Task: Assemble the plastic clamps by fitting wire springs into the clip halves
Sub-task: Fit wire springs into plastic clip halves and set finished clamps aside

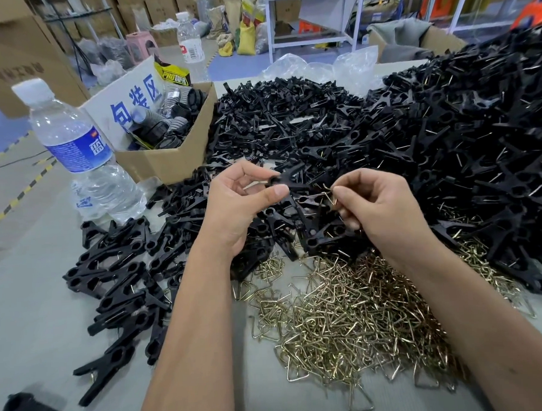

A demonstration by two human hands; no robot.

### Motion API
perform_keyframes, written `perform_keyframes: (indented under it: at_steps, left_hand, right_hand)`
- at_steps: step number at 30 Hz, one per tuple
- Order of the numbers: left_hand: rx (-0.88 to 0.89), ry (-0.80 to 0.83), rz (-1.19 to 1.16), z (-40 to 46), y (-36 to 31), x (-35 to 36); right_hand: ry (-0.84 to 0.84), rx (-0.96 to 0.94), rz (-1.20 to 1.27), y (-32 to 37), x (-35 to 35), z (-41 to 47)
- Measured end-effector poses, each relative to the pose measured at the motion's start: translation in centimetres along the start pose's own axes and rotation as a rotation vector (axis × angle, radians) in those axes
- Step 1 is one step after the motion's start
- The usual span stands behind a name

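Observation:
My left hand (232, 203) pinches a black plastic clip half (288, 178) between thumb and fingers, above the table's middle. My right hand (377, 207) holds a bent brass-coloured wire spring (330, 193) by its fingertips, just right of the clip half and a small gap away. Below both hands lies a loose heap of wire springs (353, 313). A big mound of black clip parts (414, 132) fills the back and right of the table. Several assembled black clamps (118, 278) lie on the left.
A water bottle (77, 150) stands at the left, beside an open cardboard box (173, 159) with black parts and a white sign. A second bottle (192, 45) stands behind it. Clear plastic bags (320, 68) lie at the back. One clamp (25, 410) sits at the near left corner.

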State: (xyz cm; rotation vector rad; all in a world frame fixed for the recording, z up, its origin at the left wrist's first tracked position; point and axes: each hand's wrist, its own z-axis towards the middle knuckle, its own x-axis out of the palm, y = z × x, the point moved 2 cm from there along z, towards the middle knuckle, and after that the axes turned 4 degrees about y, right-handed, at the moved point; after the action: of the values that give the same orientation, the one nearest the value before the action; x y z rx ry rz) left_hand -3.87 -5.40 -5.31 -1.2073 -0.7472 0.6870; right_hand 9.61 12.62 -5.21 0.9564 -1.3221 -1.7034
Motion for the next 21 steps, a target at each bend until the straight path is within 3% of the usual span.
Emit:
perform_keyframes:
  at_steps: [4, 7, 12, 21]
  left_hand:
    - [-0.009, 0.133, 0.051, -0.1, 0.0, 0.9]
    - [0.005, 0.188, 0.039, -0.3, 0.1, 1.4]
    - [0.006, 0.212, 0.026, -0.4, 0.0, 1.7]
    - [-0.027, 0.225, 0.025, -0.4, 0.3, 2.1]
  right_hand:
    - [-0.092, -0.103, 0.012, -0.3, -0.1, -0.2]
    - [-0.061, -0.111, -0.018, -0.3, 0.1, -0.4]
    - [0.001, -0.111, -0.110, -0.2, -0.3, -0.2]
    - [0.014, -0.158, -0.008, 0.1, -0.3, -0.3]
